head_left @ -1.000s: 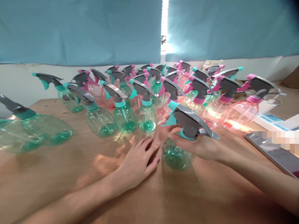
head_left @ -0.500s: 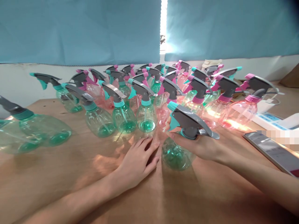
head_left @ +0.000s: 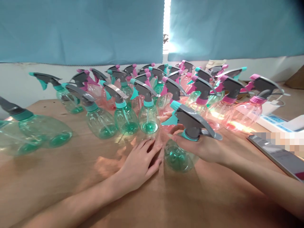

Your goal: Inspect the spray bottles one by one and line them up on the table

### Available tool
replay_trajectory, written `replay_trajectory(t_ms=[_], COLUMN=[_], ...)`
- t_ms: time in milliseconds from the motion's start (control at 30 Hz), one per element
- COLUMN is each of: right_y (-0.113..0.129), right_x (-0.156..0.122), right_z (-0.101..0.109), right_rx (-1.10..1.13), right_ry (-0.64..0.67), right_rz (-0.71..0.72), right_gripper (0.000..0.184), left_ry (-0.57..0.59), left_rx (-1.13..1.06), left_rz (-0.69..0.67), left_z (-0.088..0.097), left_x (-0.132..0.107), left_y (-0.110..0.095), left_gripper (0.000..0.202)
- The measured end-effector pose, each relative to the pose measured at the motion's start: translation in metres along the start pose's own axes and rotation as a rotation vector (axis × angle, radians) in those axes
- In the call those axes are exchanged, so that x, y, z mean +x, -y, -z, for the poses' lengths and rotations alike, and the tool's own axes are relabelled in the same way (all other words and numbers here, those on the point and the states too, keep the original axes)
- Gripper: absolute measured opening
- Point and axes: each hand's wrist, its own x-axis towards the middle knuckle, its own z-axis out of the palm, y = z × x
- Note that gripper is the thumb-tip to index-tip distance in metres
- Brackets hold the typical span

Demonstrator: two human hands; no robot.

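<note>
Left of the held green spray bottle (head_left: pixel 178 160), the left hand (head_left: pixel 141 163) lies palm-down on the wooden table (head_left: pixel 106 202), fingers slightly parted, holding nothing, no change there. The bottle hasn't budged, but look: its turquoise trigger (head_left: pixel 171 119), pulled in half a second ago, is forward again! The right hand (head_left: pixel 201 147) wraps the neck, forefinger (head_left: pixel 165 116) straightened; one squeeze let go, apparently. Right of the bottle, a smartphone (head_left: pixel 273 155).

Blue blinds (head_left: pixel 83 31) hang behind; a phone (head_left: pixel 273 153) lies near, perhaps, a white power strip (head_left: pixel 276 124).
</note>
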Motion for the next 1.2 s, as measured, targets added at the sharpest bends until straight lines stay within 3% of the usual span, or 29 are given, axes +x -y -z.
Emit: replay_trajectory(t_ms=[733,1200], right_y=[0.0012,0.0020], right_x=[0.0002,0.0011], right_z=[-0.0003,-0.0020], right_rx=[-0.070,0.022], right_ry=[-0.001,-0.019], right_rz=[-0.065,-0.041], right_gripper=[0.003,0.006], left_ry=[-0.024,-0.008], left_rx=[-0.014,-0.013], left_rz=[0.008,0.011], left_z=[0.0005,0.0008], left_x=[-0.0015,-0.0011], left_y=[-0.0013,-0.0015], left_gripper=[0.040,0.042])
